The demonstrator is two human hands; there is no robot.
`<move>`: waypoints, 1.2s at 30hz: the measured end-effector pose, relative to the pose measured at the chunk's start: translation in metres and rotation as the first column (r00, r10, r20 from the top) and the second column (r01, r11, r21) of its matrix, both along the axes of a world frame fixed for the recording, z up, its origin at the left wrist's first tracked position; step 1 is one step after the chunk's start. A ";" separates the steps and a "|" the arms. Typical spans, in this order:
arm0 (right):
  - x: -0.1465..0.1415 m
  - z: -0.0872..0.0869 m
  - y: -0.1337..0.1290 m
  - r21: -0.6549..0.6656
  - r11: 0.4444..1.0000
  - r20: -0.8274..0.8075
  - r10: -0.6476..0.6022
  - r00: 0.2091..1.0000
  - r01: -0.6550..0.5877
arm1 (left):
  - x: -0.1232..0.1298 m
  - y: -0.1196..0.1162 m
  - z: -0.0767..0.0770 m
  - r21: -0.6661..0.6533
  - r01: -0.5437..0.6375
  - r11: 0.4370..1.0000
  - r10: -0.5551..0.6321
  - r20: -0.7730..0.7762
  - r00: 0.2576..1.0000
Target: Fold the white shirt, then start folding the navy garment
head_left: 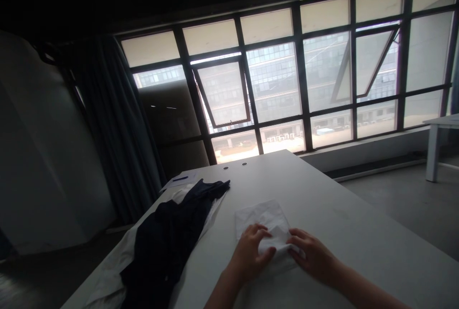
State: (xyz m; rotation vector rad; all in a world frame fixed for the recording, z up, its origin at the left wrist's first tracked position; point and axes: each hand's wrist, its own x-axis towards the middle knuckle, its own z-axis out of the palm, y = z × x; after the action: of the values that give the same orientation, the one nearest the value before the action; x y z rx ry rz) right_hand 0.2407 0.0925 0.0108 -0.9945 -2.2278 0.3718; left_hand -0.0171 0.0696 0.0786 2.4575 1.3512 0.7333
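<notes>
As I watch from my remote station, daylight from a wide steel-framed window [272, 84] falls across a white table [333, 204], where a dark garment [168, 237] lies over a white garment [111, 270], just beside a folded white cloth [265, 218]. That cloth sits near the table's middle and looks light and soft, apt to slump, so I judge its folded edge the surest hold. The left hand [249, 254] presses on it, fingers curled; the right hand [311, 256] rests at its near corner, fingers slightly spread. I cannot tell if either pinches.
</notes>
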 end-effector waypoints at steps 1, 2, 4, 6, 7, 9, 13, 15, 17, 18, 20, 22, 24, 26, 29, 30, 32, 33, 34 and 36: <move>0.001 -0.002 0.001 0.019 1.000 -0.001 -0.019 1.000 0.019 | 0.007 -0.004 0.002 -0.019 0.042 0.999 -0.042 -0.023 0.999; 0.001 -0.004 0.003 0.041 0.998 0.006 -0.039 0.999 0.039 | 0.015 -0.008 0.003 -0.039 0.071 0.997 -0.073 -0.060 0.996; 0.003 -0.006 0.004 0.095 0.993 0.039 -0.077 0.996 0.073 | 0.029 -0.013 0.000 -0.069 0.098 0.993 -0.107 -0.151 0.983; 0.004 -0.006 0.005 0.155 0.983 0.099 -0.115 0.988 0.099 | 0.040 -0.015 -0.007 -0.097 0.079 0.992 -0.099 -0.218 0.971; 0.005 -0.005 0.005 0.182 0.976 0.129 -0.143 0.981 0.118 | 0.042 -0.015 -0.011 -0.102 0.058 0.993 -0.081 -0.239 0.968; 0.006 -0.003 0.006 0.209 0.965 0.170 -0.197 0.966 0.160 | 0.044 -0.012 -0.017 -0.090 0.015 0.996 -0.038 -0.266 0.963; 0.006 -0.006 0.005 0.087 0.973 0.127 -0.223 0.967 0.213 | 0.035 -0.002 -0.022 -0.052 -0.044 0.998 0.024 -0.336 0.941; 0.005 -0.008 0.004 0.003 0.983 0.055 -0.185 0.981 0.185 | 0.029 0.002 -0.025 -0.034 -0.090 0.995 0.072 -0.355 0.932; 0.002 -0.009 0.000 -0.043 0.991 -0.019 -0.124 0.992 0.123 | 0.026 0.005 -0.029 -0.018 -0.127 0.992 0.113 -0.360 0.926; -0.001 -0.009 -0.002 -0.059 0.993 -0.047 -0.104 0.993 0.101 | 0.025 0.006 -0.031 -0.012 -0.138 0.990 0.125 -0.360 0.925; -0.006 -0.009 -0.006 -0.103 0.989 -0.088 -0.118 0.989 0.108 | 0.025 0.006 -0.035 -0.002 -0.154 0.988 0.143 -0.358 0.923; -0.011 -0.009 -0.007 -0.179 0.974 -0.142 -0.168 0.975 0.142 | 0.026 0.006 -0.038 0.004 -0.157 0.988 0.149 -0.351 0.925; -0.015 -0.011 -0.005 -0.248 0.956 -0.209 -0.207 0.956 0.153 | 0.027 0.006 -0.040 0.003 -0.128 0.992 0.121 -0.341 0.932; -0.017 -0.013 0.000 -0.280 0.945 -0.247 -0.240 0.939 0.167 | 0.026 0.006 -0.040 0.000 -0.073 0.997 0.068 -0.333 0.940; -0.016 -0.016 0.007 -0.280 0.944 -0.272 -0.253 0.928 0.175 | 0.025 0.008 -0.042 0.011 -0.026 1.000 0.028 -0.326 0.945; -0.016 -0.018 0.008 -0.279 0.945 -0.291 -0.252 0.923 0.170 | 0.024 0.009 -0.043 0.017 -0.023 1.000 0.028 -0.324 0.946; -0.014 -0.019 0.011 -0.278 0.946 -0.333 -0.257 0.907 0.166 | 0.023 0.010 -0.044 0.029 -0.016 0.999 0.024 -0.321 0.947; -0.014 -0.020 0.013 -0.278 0.945 -0.349 -0.267 0.898 0.173 | 0.023 0.011 -0.044 0.029 -0.009 1.000 0.018 -0.324 0.946; -0.013 -0.020 0.014 -0.278 0.943 -0.361 -0.280 0.890 0.183 | 0.022 0.011 -0.045 0.024 -0.001 1.000 0.009 -0.331 0.943; -0.011 -0.020 0.018 -0.289 0.935 -0.378 -0.310 0.872 0.208 | 0.021 0.012 -0.044 0.004 0.007 1.000 -0.005 -0.351 0.936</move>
State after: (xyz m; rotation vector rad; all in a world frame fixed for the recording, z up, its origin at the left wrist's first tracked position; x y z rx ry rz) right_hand 0.2292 0.1108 -0.0096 -1.1981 -1.6618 0.6750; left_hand 0.0035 0.0813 0.0344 2.6869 1.4559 0.3008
